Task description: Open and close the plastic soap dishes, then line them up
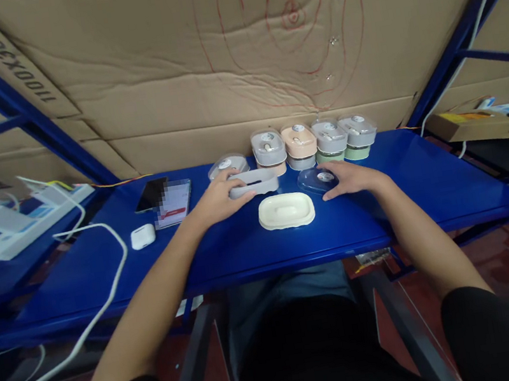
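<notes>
My left hand [223,199] grips the left end of a grey oval plastic piece [261,180] with a dark slot in its middle, thumb at the front and fingers over the rim. My right hand [346,177] curves around the right side of a clear plastic lid [312,181] bearing a round white label; the lid rests on the blue table. Between my hands and closer to me lies a cream oval piece [285,210] with a raised middle and scalloped lower edge. Neither hand touches it.
Several clear-lidded boxes in grey, peach and green [301,141] are stacked at the back, beside another clear lid [230,165]. Left are phones [174,202], a white earbud case [142,236], a white cable [118,289] and a power strip [41,218]. An open cardboard box [474,127] stands right.
</notes>
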`<control>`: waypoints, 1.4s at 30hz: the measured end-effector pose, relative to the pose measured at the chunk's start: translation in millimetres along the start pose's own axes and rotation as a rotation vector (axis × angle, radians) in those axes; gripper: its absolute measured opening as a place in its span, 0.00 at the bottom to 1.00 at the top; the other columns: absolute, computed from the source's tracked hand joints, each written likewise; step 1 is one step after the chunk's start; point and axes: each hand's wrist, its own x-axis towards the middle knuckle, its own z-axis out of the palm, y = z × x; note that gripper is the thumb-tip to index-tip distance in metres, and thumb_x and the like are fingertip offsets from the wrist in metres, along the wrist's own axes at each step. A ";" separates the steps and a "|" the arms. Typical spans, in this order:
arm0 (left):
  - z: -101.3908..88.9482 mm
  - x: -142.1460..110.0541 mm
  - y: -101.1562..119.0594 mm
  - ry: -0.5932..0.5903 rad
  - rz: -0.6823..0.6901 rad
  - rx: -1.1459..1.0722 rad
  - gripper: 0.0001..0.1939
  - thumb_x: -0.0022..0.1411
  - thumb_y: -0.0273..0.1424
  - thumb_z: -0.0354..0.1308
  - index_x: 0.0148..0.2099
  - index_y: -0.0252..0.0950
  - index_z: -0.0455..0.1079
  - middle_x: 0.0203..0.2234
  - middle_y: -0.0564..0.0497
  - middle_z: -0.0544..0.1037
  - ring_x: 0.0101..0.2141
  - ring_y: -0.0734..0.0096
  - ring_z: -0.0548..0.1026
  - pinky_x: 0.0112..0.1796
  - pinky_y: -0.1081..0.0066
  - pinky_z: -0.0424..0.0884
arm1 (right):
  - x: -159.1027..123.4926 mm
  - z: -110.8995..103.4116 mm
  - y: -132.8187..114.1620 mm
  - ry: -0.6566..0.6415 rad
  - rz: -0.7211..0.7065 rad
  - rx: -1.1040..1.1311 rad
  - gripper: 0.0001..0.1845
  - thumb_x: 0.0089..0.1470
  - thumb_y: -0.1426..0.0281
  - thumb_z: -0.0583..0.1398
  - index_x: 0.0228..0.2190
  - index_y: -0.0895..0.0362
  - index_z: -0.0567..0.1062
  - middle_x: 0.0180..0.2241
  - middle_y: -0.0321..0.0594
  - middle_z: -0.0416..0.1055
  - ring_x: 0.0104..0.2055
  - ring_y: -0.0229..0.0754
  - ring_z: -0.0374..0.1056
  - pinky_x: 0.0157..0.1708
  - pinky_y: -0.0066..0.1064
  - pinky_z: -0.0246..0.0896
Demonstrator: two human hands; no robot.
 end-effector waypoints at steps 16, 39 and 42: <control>19.1 -17.1 48.4 -0.115 0.270 -0.261 0.21 0.66 0.50 0.74 0.52 0.41 0.81 0.71 0.39 0.73 0.69 0.44 0.75 0.71 0.45 0.69 | 2.0 2.8 -3.3 0.082 -0.006 0.000 0.52 0.55 0.49 0.77 0.73 0.55 0.71 0.68 0.59 0.76 0.67 0.70 0.76 0.69 0.61 0.70; 26.9 -10.2 27.2 -0.223 0.054 -0.291 0.71 0.44 0.56 0.85 0.82 0.39 0.56 0.77 0.27 0.67 0.76 0.27 0.67 0.71 0.37 0.68 | -14.7 11.2 -94.5 0.094 -0.430 0.161 0.47 0.55 0.50 0.76 0.70 0.52 0.74 0.68 0.53 0.76 0.69 0.64 0.74 0.71 0.59 0.68; -1.7 -6.9 9.6 -0.179 0.094 -0.242 0.50 0.57 0.55 0.76 0.74 0.41 0.68 0.71 0.35 0.75 0.69 0.38 0.76 0.68 0.44 0.73 | -13.0 20.5 -97.5 0.082 -0.452 0.152 0.47 0.58 0.47 0.74 0.71 0.53 0.74 0.69 0.55 0.73 0.70 0.63 0.73 0.71 0.57 0.68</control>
